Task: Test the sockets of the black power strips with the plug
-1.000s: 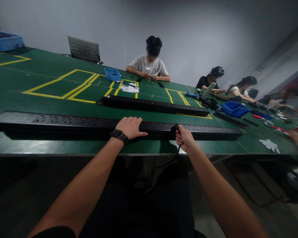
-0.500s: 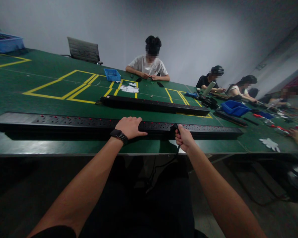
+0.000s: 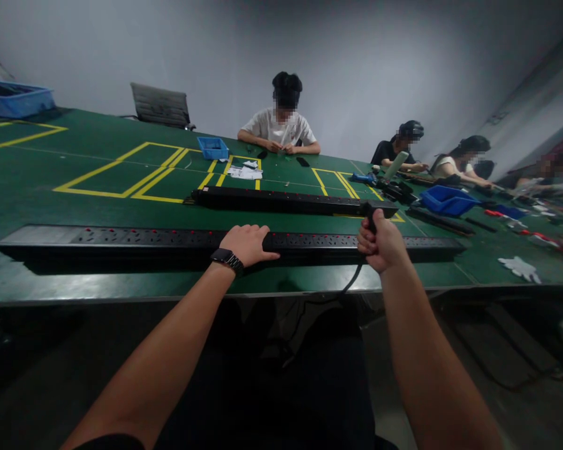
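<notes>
A long black power strip (image 3: pixel 309 241) with a row of sockets and red marks lies along the near edge of the green table. My left hand (image 3: pixel 246 245), with a dark watch on its wrist, grips the strip near its middle, fingers over the far side and thumb on the near side. In my right hand (image 3: pixel 383 242) is a black plug (image 3: pixel 368 212), held in a fist above the right half of the strip. Its black cord (image 3: pixel 354 279) drops over the table edge. The plug's pins cannot be made out.
Beyond it lies a second black power strip (image 3: pixel 281 200). Papers (image 3: pixel 246 171) and a small blue basket (image 3: pixel 213 148) are farther back. A blue bin (image 3: pixel 448 200) and a white glove (image 3: pixel 518 269) lie to the right. Several people work around the table.
My right hand has lifted the plug up and to the right, away from the strip's sockets. My left hand stays on the strip. The view has shifted slightly.
</notes>
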Tool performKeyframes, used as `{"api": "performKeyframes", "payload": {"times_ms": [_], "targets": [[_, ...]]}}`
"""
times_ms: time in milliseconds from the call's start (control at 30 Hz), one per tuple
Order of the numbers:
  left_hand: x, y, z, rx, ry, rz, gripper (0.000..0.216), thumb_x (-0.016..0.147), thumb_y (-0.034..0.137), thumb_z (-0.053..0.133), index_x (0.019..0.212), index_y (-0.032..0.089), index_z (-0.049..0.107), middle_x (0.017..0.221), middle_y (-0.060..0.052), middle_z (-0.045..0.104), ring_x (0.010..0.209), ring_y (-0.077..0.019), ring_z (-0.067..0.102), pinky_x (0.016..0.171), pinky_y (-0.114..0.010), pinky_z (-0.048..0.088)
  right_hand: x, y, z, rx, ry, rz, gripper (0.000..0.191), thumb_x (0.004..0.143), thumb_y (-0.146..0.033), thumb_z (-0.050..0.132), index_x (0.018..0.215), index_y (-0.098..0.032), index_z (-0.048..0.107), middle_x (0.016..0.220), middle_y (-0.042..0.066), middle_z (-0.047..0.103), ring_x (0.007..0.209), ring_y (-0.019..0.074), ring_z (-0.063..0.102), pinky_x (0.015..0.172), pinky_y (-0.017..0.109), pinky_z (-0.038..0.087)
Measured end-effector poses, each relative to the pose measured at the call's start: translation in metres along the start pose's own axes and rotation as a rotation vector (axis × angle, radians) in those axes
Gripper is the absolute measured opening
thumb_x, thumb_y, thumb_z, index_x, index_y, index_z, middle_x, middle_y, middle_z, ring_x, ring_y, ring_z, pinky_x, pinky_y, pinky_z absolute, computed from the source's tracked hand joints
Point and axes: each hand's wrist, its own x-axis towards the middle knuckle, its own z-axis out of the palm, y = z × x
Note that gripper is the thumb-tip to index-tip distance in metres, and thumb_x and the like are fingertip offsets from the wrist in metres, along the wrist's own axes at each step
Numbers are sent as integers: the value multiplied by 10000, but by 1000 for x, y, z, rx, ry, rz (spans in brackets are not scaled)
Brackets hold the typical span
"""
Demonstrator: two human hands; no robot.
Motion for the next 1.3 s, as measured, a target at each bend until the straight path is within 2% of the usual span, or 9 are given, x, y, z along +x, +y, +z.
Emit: {"api": "performKeyframes", "payload": {"times_ms": [100,300,633,833,1033,1300], "targets": [[0,-1,1,0,9,15,837,782,921,439,1264,256,599,1196,-149,724,1083,-357,660,859,-448,438,6,18,-19,-60,93,188,424,1080,-508,422,779,-219,493,474,-81,376,328,56,221,312,167,165],[1,-3,5,-25,26,7,813,778,913,456,1238,259,604,1180,-153,730,1085,-364,658,860,-454,436,10,57,-31,-139,118,258,424,1083,-470,406,757,-211,487,451,-93,356,309,53,210,302,152,136],[0,-4,5,-31,25,17,817,788,910,433,1197,230,631,1134,-158,726,1046,-382,659,864,-477,433,21,56,-30,-218,178,288,410,1086,-458,415,771,-205,482,457,-99,356,303,43,232,303,143,142],[1,-5,0,-12,0,35,851,783,917,438,1247,228,619,1174,-160,722,1082,-382,657,865,-455,433,18,58,-26,-186,174,299,409,1091,-452,416,772,-205,481,448,-97,363,302,41,230,301,139,144],[-7,-27,-4,23,-42,24,876,776,918,451,1316,245,603,1227,-151,719,1120,-366,658,882,-433,446,12,66,-5,-110,110,330,411,1098,-447,400,775,-208,481,444,-96,356,309,48,228,310,149,131],[-38,-102,-14,72,-134,-71,939,723,929,490,1382,268,592,1307,-131,706,1129,-382,667,892,-442,476,2,94,59,7,-47,367,422,1093,-478,421,787,-200,509,477,-81,394,333,52,265,334,167,169]]}}
